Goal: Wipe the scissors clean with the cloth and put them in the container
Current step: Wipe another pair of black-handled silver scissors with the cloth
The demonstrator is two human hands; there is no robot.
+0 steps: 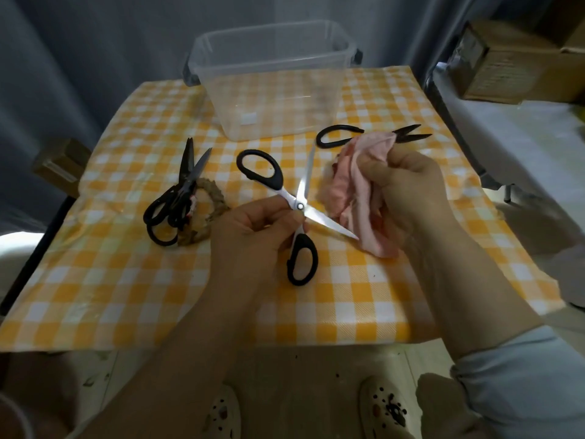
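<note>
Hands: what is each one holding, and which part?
The left hand pinches the open scissors beside the pivot, where handles meet blades. The right hand grips the pink cloth around its bunched middle.

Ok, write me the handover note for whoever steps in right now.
Left hand grips the open white-and-black scissors near the pivot. Right hand grips the pink cloth, at one blade's tip. Container looks empty: nothing stowed yet. To do: finish wiping, stow this pair, then the black scissors lying on the left and the black pair behind the cloth.
</note>
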